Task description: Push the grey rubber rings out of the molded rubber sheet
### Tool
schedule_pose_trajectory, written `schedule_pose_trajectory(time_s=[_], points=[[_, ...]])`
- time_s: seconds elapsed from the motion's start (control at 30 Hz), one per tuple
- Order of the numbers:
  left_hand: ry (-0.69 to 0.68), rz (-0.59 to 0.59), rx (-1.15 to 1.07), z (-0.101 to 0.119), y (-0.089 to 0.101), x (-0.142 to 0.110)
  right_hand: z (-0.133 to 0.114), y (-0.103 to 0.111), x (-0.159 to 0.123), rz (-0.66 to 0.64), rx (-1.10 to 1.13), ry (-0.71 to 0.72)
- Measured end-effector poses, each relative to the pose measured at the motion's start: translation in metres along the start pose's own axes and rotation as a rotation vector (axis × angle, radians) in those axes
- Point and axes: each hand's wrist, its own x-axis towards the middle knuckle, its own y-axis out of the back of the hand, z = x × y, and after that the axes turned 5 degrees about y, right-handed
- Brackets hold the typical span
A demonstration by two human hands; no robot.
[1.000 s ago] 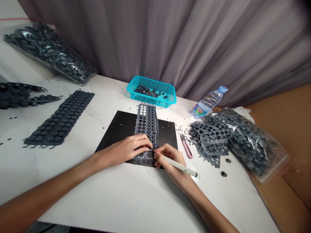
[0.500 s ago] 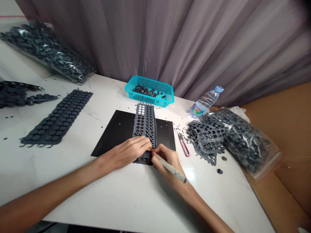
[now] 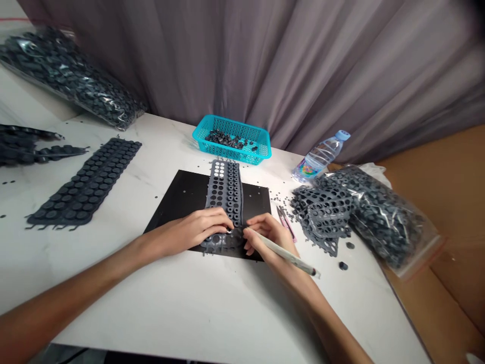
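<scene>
A dark grey moulded rubber sheet [image 3: 234, 194] with rows of round holes and raised rings lies on a black mat [image 3: 170, 199]. My left hand [image 3: 200, 227] rests over its near left part, fingers bent together and fingertips gripping the sheet near its ringed rows. In my right hand [image 3: 275, 240] is a pale pen-shaped tool [image 3: 290, 257], held like a pencil, its rear end toward the lower right. Its tip is hidden by the fingers, just right of the sheet's edge. A pair of pink thread snips [image 3: 287, 223] lies beyond that hand, partly covered by it.
A turquoise basket [image 3: 232, 152] with small black parts stands behind the mat. Another moulded sheet [image 3: 85, 187] lies at left, below a bag of black parts [image 3: 71, 78]. To the right are a water bottle [image 3: 322, 156], holed sheet scraps [image 3: 326, 212] and another filled bag [image 3: 382, 217].
My right hand has drawn away to the right from the sheet, its fingers loosened around the pen-shaped tool, which tilts flatter. My left hand has shifted slightly left, uncovering the sheet's near end.
</scene>
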Motion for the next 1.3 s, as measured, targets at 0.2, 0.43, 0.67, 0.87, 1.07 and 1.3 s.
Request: schedule_pose_trajectory(time_s=[0.2,0.43,0.67,0.87,1.07,1.3], points=[[0.021,0.006,0.015,0.004,-0.002,-0.001,-0.011,0.008,-0.002,-0.141,-0.199,0.032],[-0.008,0.016,0.039,0.000,-0.003,0.002,-0.002,-0.006,0.000,-0.050,-0.071,-0.024],[-0.025,0.040,0.021,0.000,-0.004,0.003,0.007,-0.013,-0.001,0.015,0.107,-0.100],[-0.013,0.033,0.049,0.001,-0.004,0.003,0.005,-0.017,-0.001,0.007,0.108,-0.099],[-0.019,0.020,0.064,-0.002,-0.006,0.004,0.007,-0.018,0.001,0.000,0.138,-0.107],[-0.006,0.022,0.069,0.002,-0.005,0.004,0.007,-0.019,0.000,0.008,0.122,-0.091]])
